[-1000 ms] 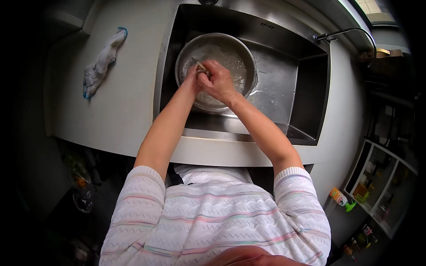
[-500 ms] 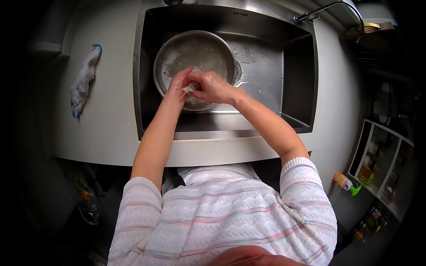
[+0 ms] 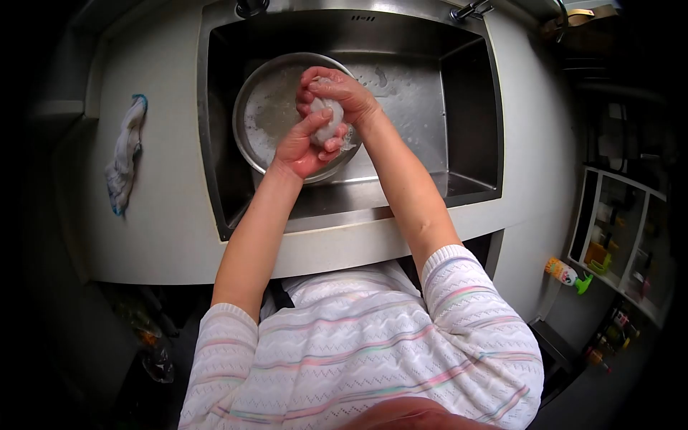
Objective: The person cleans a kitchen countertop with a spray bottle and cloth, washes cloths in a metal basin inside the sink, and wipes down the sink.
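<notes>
left hand [image 3: 304, 148] and right hand [image 3: 342, 93] both clamped around a white wad [image 3: 327, 120] over the round metal basin [image 3: 254, 77]

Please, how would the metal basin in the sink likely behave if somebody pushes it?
The basin probably feels heavy, because it holds cloudy water, which might slosh. However, it could slide, since the sink floor looks smooth and wet.

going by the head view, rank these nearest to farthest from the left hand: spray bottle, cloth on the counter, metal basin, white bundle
1. White bundle: in the grip, touching the left hand.
2. Metal basin: just below the hand, inside the sink.
3. Cloth: on the counter, left of the sink.
4. Spray bottle: far right.
</notes>
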A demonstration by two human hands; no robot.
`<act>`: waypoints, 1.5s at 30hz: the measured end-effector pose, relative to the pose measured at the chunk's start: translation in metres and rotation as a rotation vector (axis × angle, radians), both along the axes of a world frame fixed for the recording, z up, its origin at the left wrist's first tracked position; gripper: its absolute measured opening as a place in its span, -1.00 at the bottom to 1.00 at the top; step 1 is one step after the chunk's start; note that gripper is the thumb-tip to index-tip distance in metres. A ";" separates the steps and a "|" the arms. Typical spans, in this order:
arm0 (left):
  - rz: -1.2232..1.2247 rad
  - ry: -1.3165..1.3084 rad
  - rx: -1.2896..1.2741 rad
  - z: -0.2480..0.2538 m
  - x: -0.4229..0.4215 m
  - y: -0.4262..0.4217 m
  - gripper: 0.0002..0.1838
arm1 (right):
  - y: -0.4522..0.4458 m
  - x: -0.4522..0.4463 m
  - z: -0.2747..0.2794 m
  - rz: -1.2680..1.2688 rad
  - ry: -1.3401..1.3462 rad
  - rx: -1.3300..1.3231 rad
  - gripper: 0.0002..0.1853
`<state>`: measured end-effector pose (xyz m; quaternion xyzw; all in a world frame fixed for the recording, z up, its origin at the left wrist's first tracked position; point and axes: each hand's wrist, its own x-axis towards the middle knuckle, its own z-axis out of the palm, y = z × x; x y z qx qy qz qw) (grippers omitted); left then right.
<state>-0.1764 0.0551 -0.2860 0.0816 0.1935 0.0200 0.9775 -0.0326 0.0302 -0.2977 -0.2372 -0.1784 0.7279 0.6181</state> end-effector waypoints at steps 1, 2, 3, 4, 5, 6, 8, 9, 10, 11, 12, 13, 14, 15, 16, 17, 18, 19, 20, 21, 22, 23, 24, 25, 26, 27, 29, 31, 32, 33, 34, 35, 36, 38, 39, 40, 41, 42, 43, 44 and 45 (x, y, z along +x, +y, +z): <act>-0.035 0.038 0.023 -0.006 -0.001 0.003 -0.77 | 0.004 -0.001 0.004 0.014 -0.034 -0.008 -0.76; -0.070 0.078 0.046 -0.012 -0.001 0.008 -0.79 | 0.006 -0.006 0.008 -0.040 -0.138 -0.091 -0.81; -0.105 0.118 0.071 -0.014 -0.001 0.010 -0.82 | 0.010 -0.009 0.005 -0.057 -0.208 -0.159 -0.82; -0.107 0.239 0.156 -0.015 0.000 0.010 -0.83 | 0.014 -0.012 -0.001 -0.074 -0.279 -0.227 -0.82; -0.107 0.361 0.240 -0.015 0.002 0.009 -0.84 | 0.017 -0.015 -0.008 -0.089 -0.348 -0.294 -0.82; -0.105 0.484 0.325 -0.015 0.003 0.008 -0.86 | 0.019 -0.017 -0.015 -0.122 -0.394 -0.334 -0.83; -0.188 0.571 0.499 -0.032 0.004 0.006 -0.84 | 0.021 -0.025 -0.031 -0.182 -0.475 -0.408 -0.84; -0.223 0.620 0.587 -0.043 0.003 0.007 -0.84 | 0.023 -0.028 -0.042 -0.206 -0.548 -0.462 -0.84; -0.272 0.674 0.709 -0.050 0.002 0.007 -0.81 | 0.023 -0.030 -0.054 -0.229 -0.620 -0.514 -0.84; -0.319 0.732 0.829 -0.057 0.003 0.006 -0.78 | 0.023 -0.033 -0.067 -0.248 -0.693 -0.564 -0.84; -0.367 0.792 0.947 -0.067 0.003 0.004 -0.75 | 0.022 -0.037 -0.080 -0.279 -0.710 -0.619 -0.83; -0.293 0.799 1.188 -0.087 0.002 0.001 -0.73 | 0.023 -0.039 -0.088 -0.309 -0.728 -0.670 -0.83; -0.218 0.800 1.429 -0.114 0.003 -0.004 -0.71 | 0.024 -0.042 -0.086 -0.340 -0.728 -0.671 -0.83; -0.143 0.787 1.672 -0.126 0.004 -0.005 -0.69 | 0.020 -0.043 -0.082 -0.378 -0.730 -0.674 -0.82; -0.154 0.760 1.552 -0.115 0.007 -0.003 -0.69 | 0.016 -0.042 -0.074 -0.420 -0.734 -0.677 -0.82; -0.164 0.727 1.432 -0.104 0.010 -0.002 -0.70 | 0.012 -0.036 -0.066 -0.372 -0.622 -0.620 -0.80; -0.171 0.689 1.316 -0.084 0.011 0.002 -0.71 | 0.010 -0.027 -0.045 -0.327 -0.511 -0.560 -0.76; -0.285 0.625 0.933 -0.040 0.008 0.011 -0.73 | 0.005 -0.015 -0.020 -0.257 -0.349 -0.502 -0.66; -0.380 0.532 0.566 0.000 0.005 0.016 -0.75 | 0.001 -0.002 -0.023 -0.264 -0.214 -0.348 -0.63; -0.358 0.306 0.309 -0.002 -0.001 0.017 -0.78 | -0.003 0.004 -0.022 -0.290 -0.114 -0.239 -0.62; -0.334 0.056 0.137 -0.009 -0.003 0.012 -0.77 | -0.008 0.004 -0.008 -0.230 0.018 -0.158 -0.64; -0.294 -0.095 0.031 0.002 -0.003 0.007 -0.74 | -0.010 -0.006 0.008 -0.205 0.071 -0.062 -0.68; -0.259 -0.209 -0.070 0.002 -0.002 0.000 -0.75 | -0.012 -0.011 0.013 -0.146 0.091 0.028 -0.71; -0.269 -0.220 -0.022 0.006 0.000 -0.002 -0.75 | -0.012 -0.012 0.016 -0.086 0.114 0.110 -0.74; -0.278 -0.226 0.019 0.009 -0.001 -0.003 -0.76 | -0.009 -0.010 0.023 -0.062 0.045 0.035 -0.76; -0.288 -0.228 0.054 0.011 -0.002 -0.003 -0.76 | -0.008 -0.010 0.034 -0.040 -0.019 -0.045 -0.79; -0.299 0.065 0.313 0.010 0.000 -0.001 -0.85 | -0.006 -0.017 0.038 -0.070 -0.144 -0.195 -0.83; -0.295 0.364 0.523 0.013 0.001 -0.001 -0.86 | 0.001 -0.025 0.025 -0.168 -0.264 -0.340 -0.87; -0.300 0.468 0.632 -0.005 -0.001 0.002 -0.86 | 0.005 -0.027 0.001 -0.233 -0.301 -0.360 -0.86; -0.293 0.572 0.940 -0.018 -0.003 0.005 -0.83 | 0.006 -0.035 -0.004 -0.320 -0.323 -0.442 -0.84; -0.286 0.665 1.250 -0.024 -0.007 0.007 -0.77 | 0.008 -0.042 -0.016 -0.398 -0.267 -0.495 -0.84; -0.418 0.782 1.483 -0.029 -0.010 0.011 -0.70 | 0.010 -0.049 -0.027 -0.476 -0.214 -0.544 -0.84; -0.550 0.889 1.726 -0.024 -0.013 0.017 -0.63 | 0.014 -0.056 -0.032 -0.489 -0.216 -0.554 -0.83; -0.417 0.880 1.905 -0.021 -0.038 0.035 -0.62 | 0.021 -0.066 -0.036 -0.522 -0.227 -0.568 -0.81; -0.295 0.934 1.907 0.004 -0.051 0.041 -0.64 | 0.017 -0.063 -0.045 -0.432 -0.320 -0.596 -0.79; -0.212 0.894 1.952 0.024 -0.064 0.053 -0.66 | 0.010 -0.058 -0.060 -0.339 -0.411 -0.621 -0.76; 0.034 0.867 1.882 0.046 -0.079 0.059 -0.68 | 0.004 -0.057 -0.074 -0.241 -0.504 -0.643 -0.74; 0.174 0.876 1.858 0.064 -0.096 0.068 -0.65 | 0.002 -0.062 -0.083 -0.097 -0.675 -0.648 -0.70; 0.289 0.897 1.807 0.078 -0.113 0.077 -0.66 | 0.001 -0.069 -0.097 0.073 -0.917 -0.501 -0.67; 0.269 1.037 1.848 0.082 -0.132 0.090 -0.63 | 0.001 -0.077 -0.113 0.246 -1.149 -0.339 -0.63; 0.247 1.178 1.886 0.084 -0.150 0.102 -0.60 | 0.002 -0.083 -0.122 0.421 -1.369 -0.163 -0.60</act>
